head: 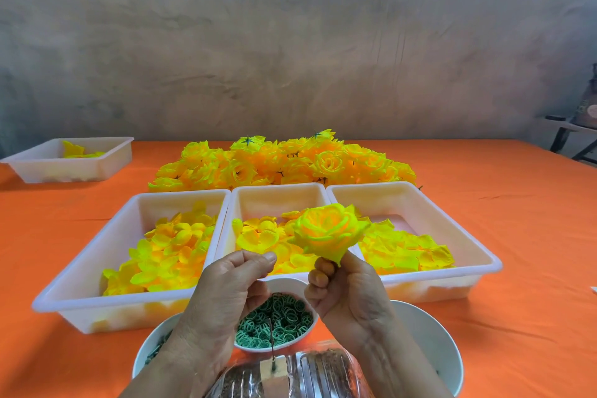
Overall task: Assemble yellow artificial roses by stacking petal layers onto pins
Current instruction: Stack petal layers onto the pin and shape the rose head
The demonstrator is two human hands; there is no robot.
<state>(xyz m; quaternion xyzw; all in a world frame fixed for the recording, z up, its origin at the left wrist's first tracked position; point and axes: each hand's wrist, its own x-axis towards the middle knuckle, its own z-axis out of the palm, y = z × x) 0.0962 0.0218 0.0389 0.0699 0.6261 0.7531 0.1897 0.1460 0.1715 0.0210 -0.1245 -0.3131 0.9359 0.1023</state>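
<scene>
My right hand grips the base of an assembled yellow rose, held up above the trays with the bloom facing me. Beside it, my left hand has thumb and forefinger pinched together; whether they hold something small I cannot tell. Under both hands a thin upright pin rises from a clear plastic bottle lying on its side. Three white trays hold loose yellow petal layers: left, middle and right.
A small white bowl of green plastic rings sits below my hands, with a larger bowl on the left and another on the right. Finished roses are heaped behind the trays. A fourth tray stands far left on the orange tablecloth.
</scene>
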